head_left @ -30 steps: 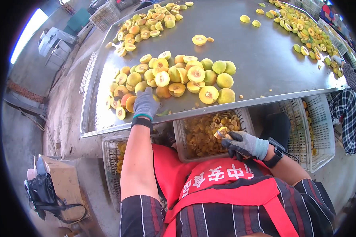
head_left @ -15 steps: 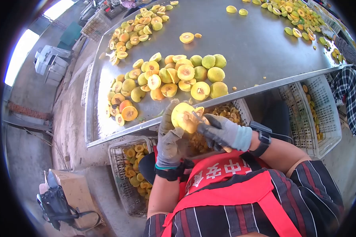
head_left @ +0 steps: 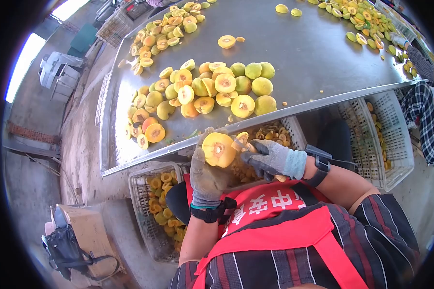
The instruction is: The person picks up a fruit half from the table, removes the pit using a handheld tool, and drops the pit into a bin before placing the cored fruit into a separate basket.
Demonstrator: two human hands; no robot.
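Note:
A yellow fruit half (head_left: 218, 150) rests in my gloved left hand (head_left: 205, 176), its cut face and center turned up toward the camera. My gloved right hand (head_left: 272, 158) is closed round a small tool (head_left: 248, 148), mostly hidden by the fingers. At the tool's tip, beside the fruit half, is a small orange-yellow piece (head_left: 240, 140). Both hands are just off the near edge of the metal table (head_left: 304, 62), where a pile of whole and halved fruit (head_left: 205, 91) lies. Beneath them, a crate of small scraps (head_left: 275, 134) is partly hidden.
A crate of fruit halves (head_left: 154, 212) stands at lower left, white crates (head_left: 390, 130) at right. More fruit piles (head_left: 166, 31) lie on the table's far side. A co-worker's gloved hand (head_left: 399, 40) is at upper right. A cardboard box (head_left: 89, 236) stands on the floor.
The fruit half has turned so its cut face shows. The tool has drawn back slightly to the right, with the small piece now visible at its tip. The view has shifted slightly.

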